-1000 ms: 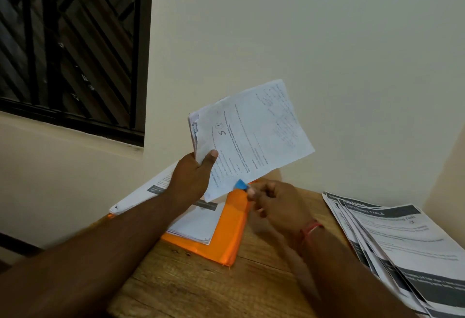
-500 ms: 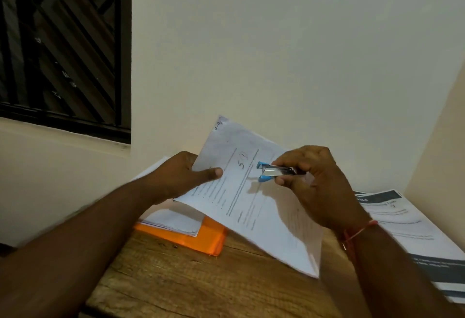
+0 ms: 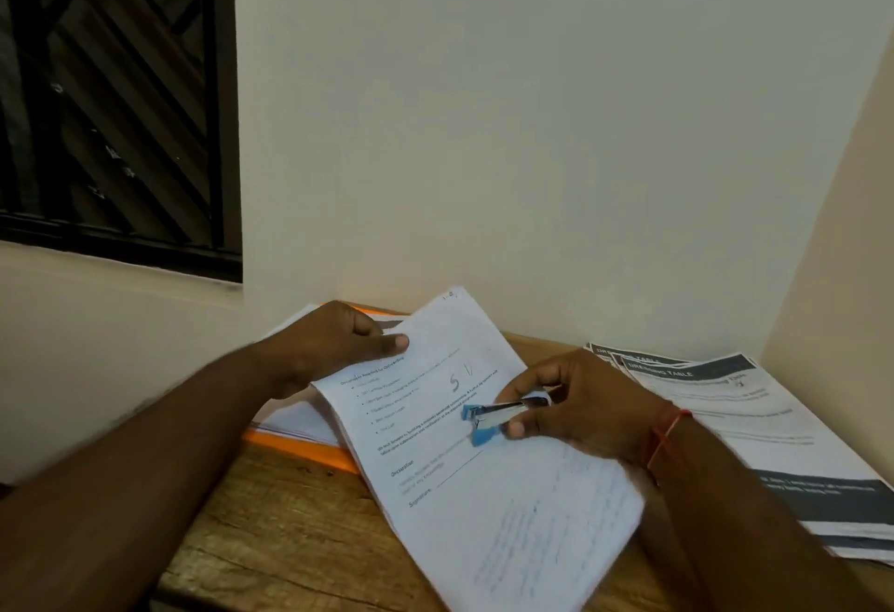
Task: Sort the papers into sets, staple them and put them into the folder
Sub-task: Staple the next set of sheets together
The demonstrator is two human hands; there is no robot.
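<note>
- Holding the paper set (image 3: pixel 484 505) by its upper left edge, the left hand (image 3: pixel 334 345) lays its thumb across the top sheet with the fingers curled underneath, a firm pinch on the sheets.
- Paper set: tilted, with its top corner toward the wall and its lower end out over the wooden table (image 3: pixel 271 539), near the person. Cannot tell whether the lower end rests on the wood. The top sheet carries printed text with the headings "Declaration" and "Signature", plus a handwritten mark near the top.
- Right hand (image 3: pixel 585 403): fingers above and thumb below, curled round a small stapler (image 3: pixel 503 410), gripping it.
- Stapler: metal body with blue ends. It is held over the middle of the top sheet's face with the blue nose pointing left, not at a paper edge. The nose ends stand slightly apart. Cannot tell whether it touches the sheet.
- Orange folder (image 3: pixel 300 451): flat on the table at left, its near edge running under the left side of the paper set. A stack of white sheets (image 3: pixel 300 422) lies on it, below the left hand.
- Loose pile (image 3: pixel 725 418): fanned printed sheets with dark header bands reading "DRESSING TABLE", on the right side of the table, just beside the right forearm.
- Red thread (image 3: pixel 665 432) on the right wrist.
- Background: pale wall, with a dark window grille (image 3: pixel 111 93) at upper left.
</note>
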